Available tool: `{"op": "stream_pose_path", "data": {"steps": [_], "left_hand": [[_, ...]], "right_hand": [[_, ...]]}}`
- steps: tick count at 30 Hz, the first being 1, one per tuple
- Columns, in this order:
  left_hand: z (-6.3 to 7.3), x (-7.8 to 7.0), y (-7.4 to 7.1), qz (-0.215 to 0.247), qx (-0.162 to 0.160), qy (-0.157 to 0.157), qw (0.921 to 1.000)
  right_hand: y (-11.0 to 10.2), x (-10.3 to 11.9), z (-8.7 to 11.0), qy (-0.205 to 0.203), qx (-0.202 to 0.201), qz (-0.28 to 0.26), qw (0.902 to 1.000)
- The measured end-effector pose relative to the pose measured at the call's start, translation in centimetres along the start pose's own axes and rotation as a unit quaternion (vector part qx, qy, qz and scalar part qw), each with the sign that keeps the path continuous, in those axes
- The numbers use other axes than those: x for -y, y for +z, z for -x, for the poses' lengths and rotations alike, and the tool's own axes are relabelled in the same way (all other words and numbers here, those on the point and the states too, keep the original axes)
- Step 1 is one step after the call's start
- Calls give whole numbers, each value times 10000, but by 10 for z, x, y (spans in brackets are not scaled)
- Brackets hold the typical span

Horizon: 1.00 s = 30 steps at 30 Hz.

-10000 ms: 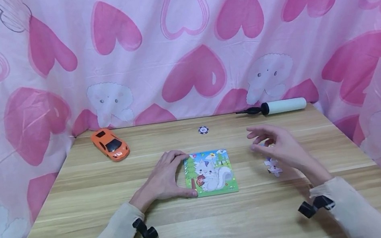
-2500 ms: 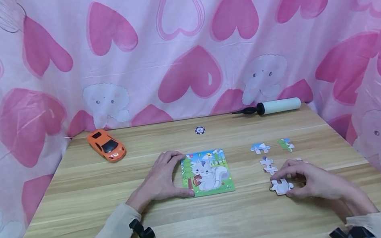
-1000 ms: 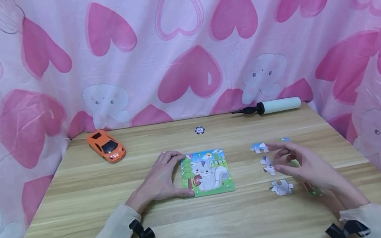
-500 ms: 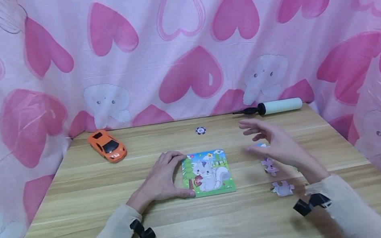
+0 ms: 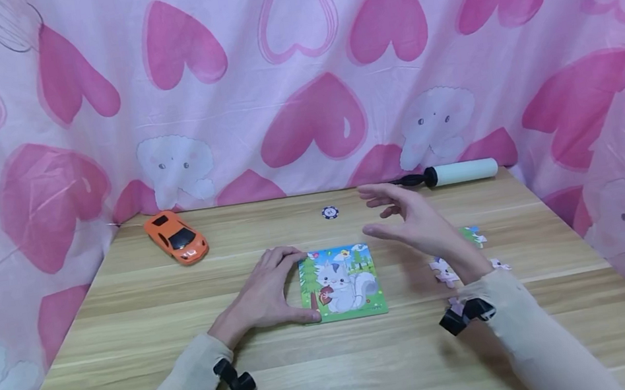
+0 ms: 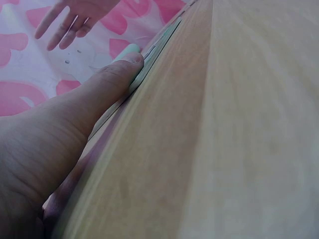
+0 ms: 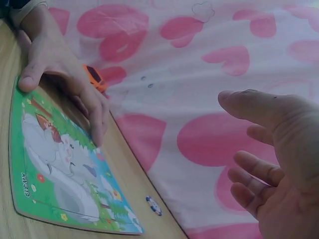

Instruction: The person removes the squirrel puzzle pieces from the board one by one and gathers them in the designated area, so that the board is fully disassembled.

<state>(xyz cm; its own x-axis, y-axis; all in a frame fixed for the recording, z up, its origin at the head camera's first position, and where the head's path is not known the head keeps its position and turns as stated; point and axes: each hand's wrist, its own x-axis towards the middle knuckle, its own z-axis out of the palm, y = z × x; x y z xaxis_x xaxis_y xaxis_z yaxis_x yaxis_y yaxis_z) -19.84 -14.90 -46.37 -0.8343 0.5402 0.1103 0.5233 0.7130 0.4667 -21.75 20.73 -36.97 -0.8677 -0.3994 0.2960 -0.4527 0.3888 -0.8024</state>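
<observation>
A square jigsaw puzzle with a white squirrel picture lies flat in the middle of the table. My left hand holds its left side, thumb at the near corner and fingers at the far corner; the right wrist view shows this hand too. My right hand hovers beyond and right of the puzzle, fingers parted and loosely bent, holding nothing. Loose puzzle pieces lie to the right: a green and blue one, a whitish one and another. My right forearm partly hides this group.
An orange toy car stands at the back left of the wooden table. A poker chip lies behind the puzzle. At the back right is a white hand pump with a black nozzle. A pink heart-print curtain hangs behind.
Over the ten seconds more loose pieces have come to lie at the right. In the last second my right hand has moved from the pieces up and left. The left hand stays put.
</observation>
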Motion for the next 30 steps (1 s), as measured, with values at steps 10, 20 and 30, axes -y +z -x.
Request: {"op": "stream_pose_path", "data": {"steps": [10, 20, 30], "left_hand": [[-1, 1, 1, -16, 17, -32, 10000], [-1, -1, 0, 53, -7, -21, 10000], [-1, 0, 1, 33, 7, -25, 10000]], "right_hand": [[9, -14, -1, 340, 223, -71, 9991], [23, -27, 0, 669, 524, -76, 9964], [28, -30, -1, 901, 769, -90, 9929]]}}
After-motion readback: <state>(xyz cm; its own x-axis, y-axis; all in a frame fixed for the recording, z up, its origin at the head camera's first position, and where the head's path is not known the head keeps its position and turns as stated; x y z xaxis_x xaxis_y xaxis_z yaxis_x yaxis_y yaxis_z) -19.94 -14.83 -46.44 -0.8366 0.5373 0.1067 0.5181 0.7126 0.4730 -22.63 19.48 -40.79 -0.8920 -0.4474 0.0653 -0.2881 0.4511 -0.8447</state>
